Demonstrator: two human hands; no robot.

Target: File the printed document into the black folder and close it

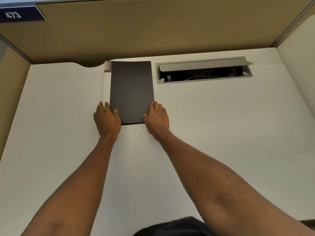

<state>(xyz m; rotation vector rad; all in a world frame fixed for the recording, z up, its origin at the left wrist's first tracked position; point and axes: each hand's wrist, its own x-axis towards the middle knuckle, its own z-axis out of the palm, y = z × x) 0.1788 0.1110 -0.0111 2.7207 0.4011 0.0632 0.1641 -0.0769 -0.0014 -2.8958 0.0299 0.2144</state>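
Observation:
The black folder [131,91] lies flat and shut on the white desk [221,125], upright in the middle. A white printed document [106,86] sticks out as a strip along the folder's left side, with a small grey and orange mark at its top corner. My left hand [106,119] rests at the folder's lower left corner, thumb on the cover, fingers on the paper strip. Over at the lower right corner my right hand [157,119] lies along the edge, thumb on the cover. The rest of the document is hidden under the folder.
An open grey cable tray [204,70] with wires inside is set into the desk right of the folder. Tan partition walls [153,28] close the desk at the back and sides. A dark label reading 473 [18,14] hangs top left.

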